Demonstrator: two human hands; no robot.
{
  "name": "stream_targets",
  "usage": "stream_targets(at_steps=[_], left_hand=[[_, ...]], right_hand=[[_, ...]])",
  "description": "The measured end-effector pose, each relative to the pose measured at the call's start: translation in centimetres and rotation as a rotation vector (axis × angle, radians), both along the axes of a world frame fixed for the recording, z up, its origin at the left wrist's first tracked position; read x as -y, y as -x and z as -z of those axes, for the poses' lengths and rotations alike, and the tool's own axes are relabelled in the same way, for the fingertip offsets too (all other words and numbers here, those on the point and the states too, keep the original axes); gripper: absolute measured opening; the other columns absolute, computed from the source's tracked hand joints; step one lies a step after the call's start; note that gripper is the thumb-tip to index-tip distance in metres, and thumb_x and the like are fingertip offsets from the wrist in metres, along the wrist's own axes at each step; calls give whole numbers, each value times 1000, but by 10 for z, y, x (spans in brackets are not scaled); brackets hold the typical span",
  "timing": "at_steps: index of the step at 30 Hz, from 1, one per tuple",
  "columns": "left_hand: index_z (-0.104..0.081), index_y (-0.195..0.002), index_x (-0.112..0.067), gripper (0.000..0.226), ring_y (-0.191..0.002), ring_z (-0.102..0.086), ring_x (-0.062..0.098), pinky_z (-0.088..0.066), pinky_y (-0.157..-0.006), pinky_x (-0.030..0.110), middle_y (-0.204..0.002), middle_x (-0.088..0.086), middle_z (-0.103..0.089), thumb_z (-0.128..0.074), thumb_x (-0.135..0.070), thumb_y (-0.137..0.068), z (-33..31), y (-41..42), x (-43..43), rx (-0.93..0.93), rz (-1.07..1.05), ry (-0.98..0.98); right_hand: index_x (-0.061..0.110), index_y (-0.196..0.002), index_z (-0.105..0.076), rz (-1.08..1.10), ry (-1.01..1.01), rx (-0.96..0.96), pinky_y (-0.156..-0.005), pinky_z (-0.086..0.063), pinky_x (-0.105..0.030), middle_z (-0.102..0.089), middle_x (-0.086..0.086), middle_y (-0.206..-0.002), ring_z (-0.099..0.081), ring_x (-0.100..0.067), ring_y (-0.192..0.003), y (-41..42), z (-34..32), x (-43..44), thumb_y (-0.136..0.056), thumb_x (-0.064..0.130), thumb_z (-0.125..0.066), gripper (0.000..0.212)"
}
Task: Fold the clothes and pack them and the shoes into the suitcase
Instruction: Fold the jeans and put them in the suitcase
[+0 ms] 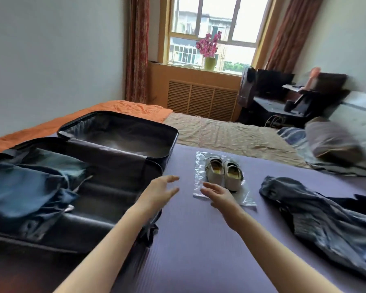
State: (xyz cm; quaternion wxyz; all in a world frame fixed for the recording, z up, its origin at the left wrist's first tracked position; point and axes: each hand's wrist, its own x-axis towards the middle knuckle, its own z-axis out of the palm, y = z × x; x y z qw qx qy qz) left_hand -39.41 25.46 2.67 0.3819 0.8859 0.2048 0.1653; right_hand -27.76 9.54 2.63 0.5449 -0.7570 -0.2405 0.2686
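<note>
**Q:** What did the shoes look like, and where were they?

**A:** A pair of pale, smooth, round-toed shoes [223,173] stood side by side. Each had a strap across it and a yellowish insole. They rested on a crinkled clear plastic bag [199,163], which lay flat on a ribbed purple mat [199,240] covering the bed.

**Q:** And the hands?

**A:** Both were bare and grasped nothing. The left hand [161,190] hovered between the suitcase and the bag, fingers loosely spread. The right hand [217,196] reached over the bag's near edge with fingers straight, just beside the shoes. Whether it touched the plastic could not be told.

**Q:** What surrounded them?

**A:** To the left, a black suitcase [114,127] lay opened flat on the bed, its two halves lined in glossy dark fabric. The nearer half held rumpled blue clothes [30,187]. To the right, a dark blue-grey garment [317,218] sprawled unfolded on the mat. Farther back were an orange blanket [135,108], a beige patterned sheet [220,132] and a grey pillow [330,140]. Pink flowers [208,44] stood in a green pot at the window [209,17].
</note>
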Motion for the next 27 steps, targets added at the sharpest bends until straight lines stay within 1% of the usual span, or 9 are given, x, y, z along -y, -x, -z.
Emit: stream_targets(at_steps=[4,7,10,15,19,21,24,25,27], left_hand=[[-51,-134,-16,41,-127,-46,16,-30,-100,20,-136,3,-53,-56,-21,-93,20,-69,74,-70,115,1],[-48,-135,-15,44,-128,-45,15,-29,-100,19,-138,2,-50,-57,-20,-92,36,-108,124,-101,181,-16],[-47,-136,-17,45,-128,-43,15,-31,-103,23,-140,0,-48,-57,-22,-93,54,-137,167,-139,235,-6],[-43,-139,-18,45,-135,-35,14,-26,-108,26,-146,1,-40,-51,-25,-96,86,-168,210,-209,293,-5],[-21,-149,-24,56,-145,-8,18,-13,-117,37,-158,4,-8,-40,-39,-99,124,-179,226,-420,306,-212],[-12,-151,-27,62,-146,2,18,-5,-117,40,-159,3,2,-29,-52,-97,146,-174,228,-532,313,-302],[-5,-150,-32,97,-145,9,13,4,-115,35,-159,-2,8,6,-71,-62,165,-165,228,-508,312,-355],[-6,-150,-34,100,-145,9,11,4,-114,34,-158,-3,7,9,-71,-58,166,-165,227,-494,305,-358],[-9,-150,-33,84,-145,6,11,3,-114,34,-159,-4,5,-5,-72,-75,166,-169,226,-491,294,-356]], right_hand=[[4,-128,-54,160,41,69,-72,-42,-10,-60,-8,-119,-53,-10,-101,-50,13,82,-93,13,-59,37],[8,-128,-55,236,71,129,-92,-40,-22,-58,-6,-124,-52,-13,-115,-79,31,135,-91,13,-61,38],[18,-133,-51,293,186,246,-110,-31,-34,-49,-4,-131,-34,-18,-133,-107,52,181,-88,20,-64,47],[24,-146,-34,302,544,561,-116,-10,-35,-24,2,-156,-9,-20,-145,-148,85,238,-91,27,-60,61],[28,-150,-21,243,842,725,-118,-4,-36,-13,5,-159,-4,-21,-146,-175,108,266,-96,37,-50,62],[27,-150,-23,231,906,808,-118,-6,-37,-15,5,-159,-7,-22,-146,-182,118,272,-96,36,-51,62],[24,-141,-44,288,877,924,-114,-23,-40,-37,0,-150,-28,-26,-140,-191,130,274,-88,29,-64,57],[21,-129,-58,319,838,961,-107,-33,-43,-51,-4,-140,-41,-30,-131,-193,132,273,-80,24,-74,52],[17,-94,-76,418,729,1005,-89,-49,-46,-71,-5,-107,-61,-33,-104,-200,138,272,-59,16,-89,37]])
